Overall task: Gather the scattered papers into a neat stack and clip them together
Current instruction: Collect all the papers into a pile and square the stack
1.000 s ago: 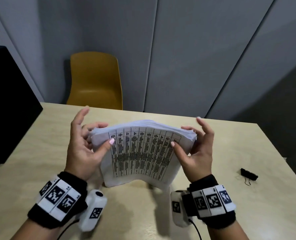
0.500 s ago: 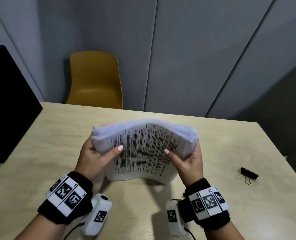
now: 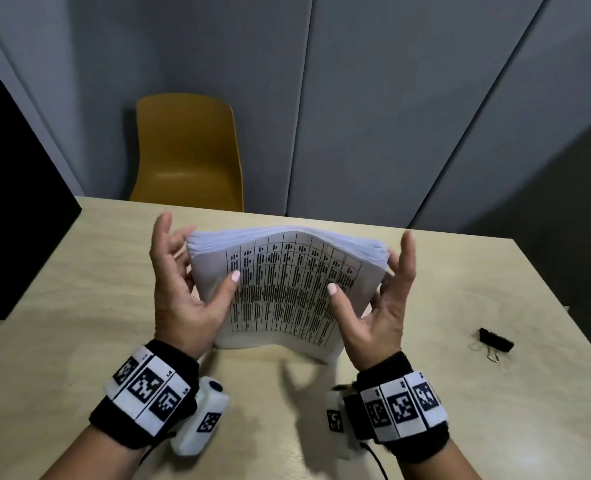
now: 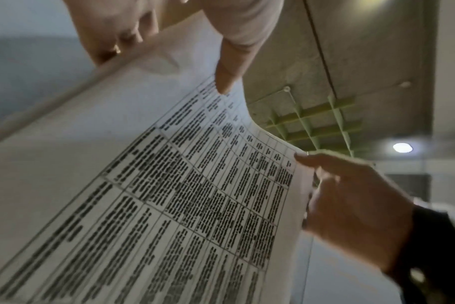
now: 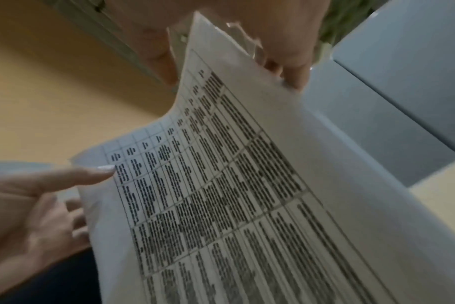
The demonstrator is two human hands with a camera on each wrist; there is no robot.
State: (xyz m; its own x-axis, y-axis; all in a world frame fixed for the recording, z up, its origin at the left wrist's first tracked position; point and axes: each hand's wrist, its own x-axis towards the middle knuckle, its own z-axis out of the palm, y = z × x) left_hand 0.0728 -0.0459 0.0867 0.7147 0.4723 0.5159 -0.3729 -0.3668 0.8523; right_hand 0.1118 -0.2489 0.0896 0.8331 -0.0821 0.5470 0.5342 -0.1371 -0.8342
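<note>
You've got the papers stood on edge on the desk, bowed between both hands. Your left hand and right hand each have a thumb on the printed front, fingers loose and mostly straight, so neither grip is clamped. The clip lies well off to your right.

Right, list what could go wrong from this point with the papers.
1. The paper stack stands on its lower edge on the table, bowed, with the left hand and right hand loosely around its sides, fingers splayed. Sheets could slide out or fan apart.
2. The top edges look stepped on the left, so clipping now might lock in an uneven stack.
3. The binder clip lies off to the right; reaching for it leaves one hand supporting the stack, which may flop over.
</note>
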